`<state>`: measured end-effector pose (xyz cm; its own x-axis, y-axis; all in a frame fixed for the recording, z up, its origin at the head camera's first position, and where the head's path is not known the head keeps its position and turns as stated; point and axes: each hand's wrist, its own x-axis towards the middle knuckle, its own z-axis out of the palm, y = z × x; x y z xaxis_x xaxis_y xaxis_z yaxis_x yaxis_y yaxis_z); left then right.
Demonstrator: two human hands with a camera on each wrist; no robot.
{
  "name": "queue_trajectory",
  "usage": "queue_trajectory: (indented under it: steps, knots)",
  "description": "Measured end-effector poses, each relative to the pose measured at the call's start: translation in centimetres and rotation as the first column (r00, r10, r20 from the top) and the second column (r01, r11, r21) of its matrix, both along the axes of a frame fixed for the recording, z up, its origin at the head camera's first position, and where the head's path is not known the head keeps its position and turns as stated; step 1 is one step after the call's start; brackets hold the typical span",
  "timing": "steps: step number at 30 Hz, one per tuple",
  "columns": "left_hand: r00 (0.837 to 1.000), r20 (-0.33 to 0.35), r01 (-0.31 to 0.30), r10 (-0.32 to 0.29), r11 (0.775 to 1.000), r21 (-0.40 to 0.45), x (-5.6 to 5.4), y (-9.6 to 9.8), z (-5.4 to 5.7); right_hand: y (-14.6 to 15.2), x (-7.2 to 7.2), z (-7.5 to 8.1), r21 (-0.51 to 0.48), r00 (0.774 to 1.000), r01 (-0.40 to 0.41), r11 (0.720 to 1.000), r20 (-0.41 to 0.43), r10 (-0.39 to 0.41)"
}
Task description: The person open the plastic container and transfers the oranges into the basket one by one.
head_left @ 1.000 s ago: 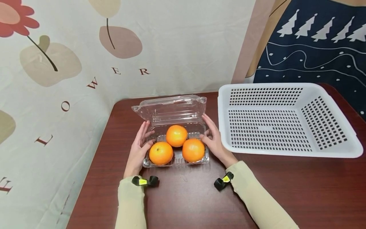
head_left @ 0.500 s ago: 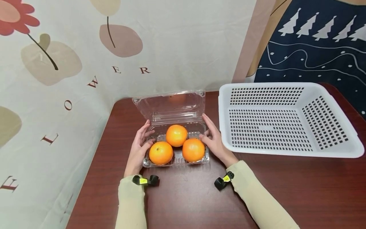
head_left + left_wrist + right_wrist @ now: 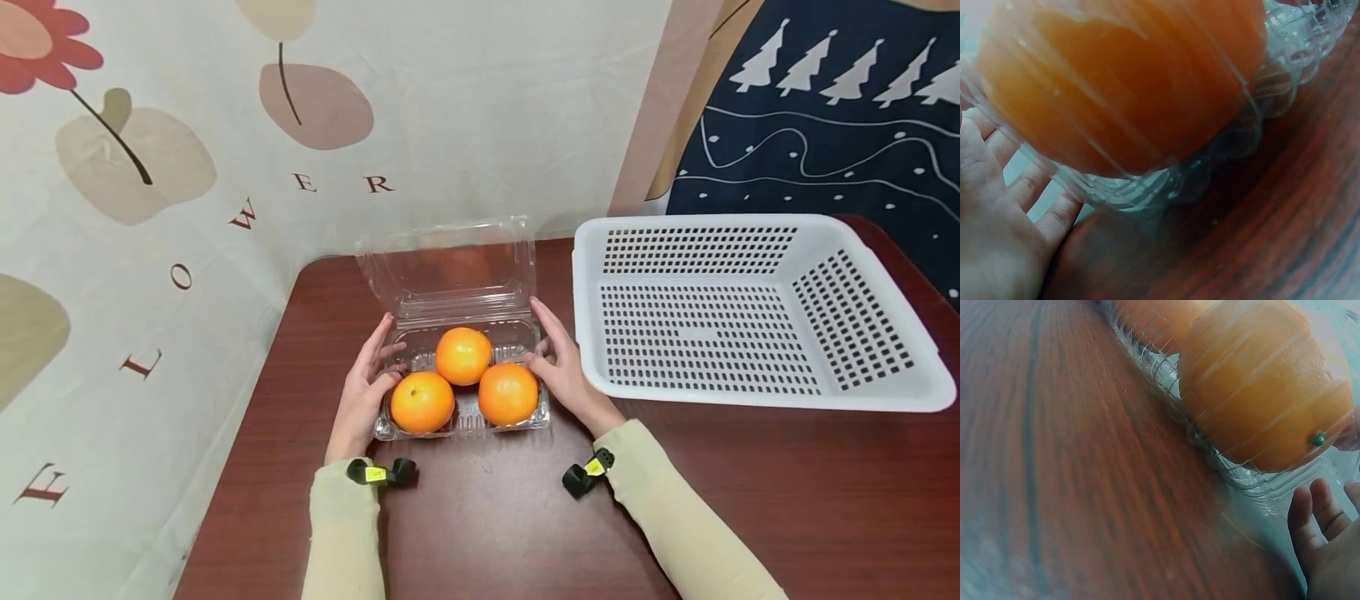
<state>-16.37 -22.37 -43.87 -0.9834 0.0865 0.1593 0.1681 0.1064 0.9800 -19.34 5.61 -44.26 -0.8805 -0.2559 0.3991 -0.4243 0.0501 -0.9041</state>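
Observation:
A clear plastic clamshell box (image 3: 472,423) lies on the table with its lid (image 3: 450,267) swung up and back. Three oranges are in its base: one at the back (image 3: 462,356), one at front left (image 3: 422,402) and one at front right (image 3: 508,394). My left hand (image 3: 360,400) rests along the left wall, its fingers (image 3: 1057,215) spread and fairly straight in the left wrist view. At the right wall is my right hand (image 3: 566,379), thumb at the rim. The right wrist view shows its relaxed fingers (image 3: 1302,519) beside the box below an orange (image 3: 1260,387).
A white perforated plastic basket (image 3: 765,398) stands to the right of the box, close to my right hand. The reddish-brown table (image 3: 480,533) extends back to a printed curtain (image 3: 487,108). Black wrist straps (image 3: 382,475) circle both sleeves.
The lid has tipped further backward, away from me, over the last second. Both hands, the base and the oranges have kept their places.

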Motion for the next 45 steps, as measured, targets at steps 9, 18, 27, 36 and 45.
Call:
queue_trajectory:
  steps: [9,18,27,36,45]
  knots:
    - [1.000,0.014,-0.009,0.009,1.000,-0.002,-0.10,0.01,0.07,0.02,-0.11,0.08,0.001,1.000,-0.006,1.000,0.001,0.006]
    - [0.999,0.044,-0.023,0.023,1.000,0.008,0.03,0.05,0.09,0.04,0.01,0.04,0.013,1.000,0.001,1.000,0.020,-0.001]
    - [0.999,0.045,-0.028,0.029,0.999,-0.022,0.00,-0.12,0.06,0.02,-0.02,0.05,-0.005,1.000,-0.012,1.000,0.004,0.012]
    - [0.998,0.060,-0.013,0.014,1.000,-0.002,0.18,-0.15,-0.08,0.01,0.10,-0.20,-0.007,1.000,-0.012,1.000,0.005,0.012]
    - [0.999,0.040,-0.004,0.005,1.000,-0.003,0.19,-0.09,0.02,-0.05,0.00,-0.24,-0.002,1.000,-0.014,1.000,0.004,0.014]
